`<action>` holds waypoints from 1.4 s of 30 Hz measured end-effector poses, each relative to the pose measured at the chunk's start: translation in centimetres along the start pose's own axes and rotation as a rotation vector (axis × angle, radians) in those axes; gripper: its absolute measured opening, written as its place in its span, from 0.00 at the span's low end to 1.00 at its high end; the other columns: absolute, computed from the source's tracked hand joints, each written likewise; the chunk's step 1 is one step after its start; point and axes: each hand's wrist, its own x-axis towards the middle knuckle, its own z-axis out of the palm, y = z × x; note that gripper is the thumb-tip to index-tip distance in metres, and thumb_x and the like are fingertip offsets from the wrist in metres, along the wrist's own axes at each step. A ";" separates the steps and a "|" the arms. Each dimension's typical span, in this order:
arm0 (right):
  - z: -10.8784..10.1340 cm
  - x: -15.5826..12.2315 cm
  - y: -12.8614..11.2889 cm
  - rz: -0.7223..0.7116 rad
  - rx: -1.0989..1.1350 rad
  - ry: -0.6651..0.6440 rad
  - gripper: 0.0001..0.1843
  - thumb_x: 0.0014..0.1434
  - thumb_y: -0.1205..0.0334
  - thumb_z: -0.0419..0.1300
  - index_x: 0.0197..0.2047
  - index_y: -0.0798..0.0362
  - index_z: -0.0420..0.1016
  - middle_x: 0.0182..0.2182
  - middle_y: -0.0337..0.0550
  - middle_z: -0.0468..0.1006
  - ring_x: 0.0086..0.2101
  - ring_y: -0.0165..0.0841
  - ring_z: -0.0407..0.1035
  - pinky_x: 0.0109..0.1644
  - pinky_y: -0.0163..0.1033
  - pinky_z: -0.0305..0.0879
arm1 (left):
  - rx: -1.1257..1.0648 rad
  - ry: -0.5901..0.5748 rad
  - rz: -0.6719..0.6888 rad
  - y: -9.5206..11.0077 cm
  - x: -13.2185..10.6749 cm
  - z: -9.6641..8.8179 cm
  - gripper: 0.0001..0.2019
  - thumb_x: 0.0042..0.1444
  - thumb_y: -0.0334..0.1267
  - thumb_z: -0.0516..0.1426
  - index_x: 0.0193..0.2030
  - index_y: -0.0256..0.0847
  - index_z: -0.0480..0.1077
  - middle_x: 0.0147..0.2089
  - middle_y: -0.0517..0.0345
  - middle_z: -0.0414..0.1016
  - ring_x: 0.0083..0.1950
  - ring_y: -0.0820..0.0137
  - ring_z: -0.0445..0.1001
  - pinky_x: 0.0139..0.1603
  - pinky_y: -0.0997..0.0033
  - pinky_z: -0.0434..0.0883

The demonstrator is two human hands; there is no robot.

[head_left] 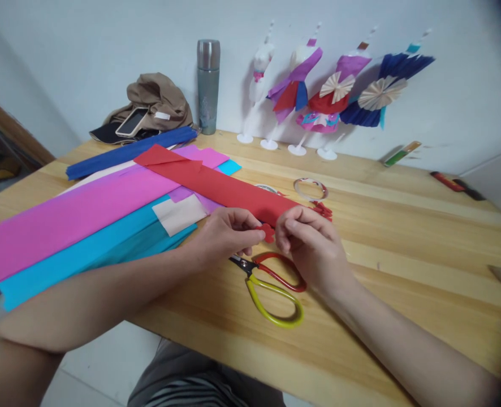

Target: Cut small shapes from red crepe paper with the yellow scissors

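My left hand [227,233] and my right hand [309,243] meet over the wooden table [403,237], both pinching a small red paper piece [268,232] between fingertips. Just below them lie scissors [271,285] with one red and one yellow-green handle loop. A long red crepe paper strip [216,182] runs from behind my hands to the upper left, over pink [72,212], purple and cyan [89,254] sheets. Small red paper scraps [323,210] lie right of my hands.
Two tape rolls [310,188] sit behind the hands. Several small mannequins in paper dresses [331,96] stand along the wall. A grey flask [208,85], a brown bag with a phone [148,110], a blue paper roll [132,151] and tools [456,183] at far right.
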 end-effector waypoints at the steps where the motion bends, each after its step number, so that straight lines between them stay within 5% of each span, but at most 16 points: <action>1: 0.0 0.0 -0.1 -0.026 -0.035 -0.008 0.08 0.53 0.58 0.67 0.29 0.49 0.72 0.18 0.33 0.67 0.19 0.28 0.58 0.24 0.36 0.52 | -0.002 -0.007 0.003 0.0 0.0 -0.1 0.06 0.46 0.36 0.63 0.27 0.36 0.71 0.17 0.64 0.70 0.20 0.79 0.67 0.24 0.80 0.65; 6: -0.3 -0.2 -0.2 -0.157 -0.297 -0.069 0.07 0.53 0.64 0.68 0.26 0.50 0.75 0.22 0.35 0.69 0.24 0.30 0.60 0.28 0.38 0.56 | -0.035 -0.061 0.001 -0.4 0.3 -0.4 0.07 0.45 0.37 0.63 0.27 0.37 0.71 0.17 0.64 0.71 0.19 0.79 0.67 0.24 0.80 0.65; 13: -1.0 0.0 0.2 -0.111 -0.232 -0.035 0.07 0.57 0.56 0.65 0.33 0.49 0.75 0.22 0.35 0.69 0.22 0.31 0.59 0.27 0.38 0.54 | -0.016 -0.037 -0.007 -0.2 0.3 -0.3 0.06 0.45 0.36 0.63 0.27 0.37 0.71 0.17 0.63 0.71 0.19 0.79 0.67 0.23 0.79 0.65; 18: 0.1 -0.2 -0.5 -0.021 -0.342 -0.080 0.10 0.52 0.57 0.68 0.26 0.49 0.72 0.20 0.35 0.68 0.22 0.29 0.58 0.25 0.37 0.53 | 0.017 -0.029 -0.010 -0.6 0.4 -0.3 0.05 0.45 0.35 0.63 0.26 0.37 0.71 0.16 0.64 0.70 0.18 0.79 0.66 0.22 0.80 0.64; 23: 0.0 -0.2 0.3 0.033 -0.214 -0.059 0.13 0.54 0.55 0.67 0.25 0.50 0.70 0.16 0.30 0.63 0.18 0.26 0.52 0.22 0.35 0.45 | 0.022 -0.072 0.012 -0.8 0.5 -0.4 0.09 0.46 0.39 0.64 0.31 0.37 0.72 0.18 0.65 0.71 0.19 0.79 0.67 0.23 0.80 0.65; 32: 0.2 -0.3 1.1 0.040 -0.010 -0.036 0.12 0.56 0.57 0.68 0.28 0.51 0.70 0.15 0.30 0.65 0.17 0.24 0.54 0.22 0.33 0.47 | 0.042 -0.124 0.005 -0.5 0.2 -0.1 0.12 0.49 0.43 0.63 0.26 0.36 0.70 0.18 0.62 0.70 0.19 0.78 0.68 0.23 0.79 0.66; 42: 0.1 -0.6 0.3 -0.032 -0.216 -0.105 0.06 0.54 0.59 0.68 0.33 0.51 0.75 0.20 0.33 0.67 0.21 0.28 0.58 0.24 0.35 0.50 | 0.118 -0.094 0.040 -0.9 0.2 -0.2 0.08 0.47 0.38 0.61 0.22 0.37 0.69 0.16 0.63 0.67 0.19 0.78 0.65 0.22 0.79 0.62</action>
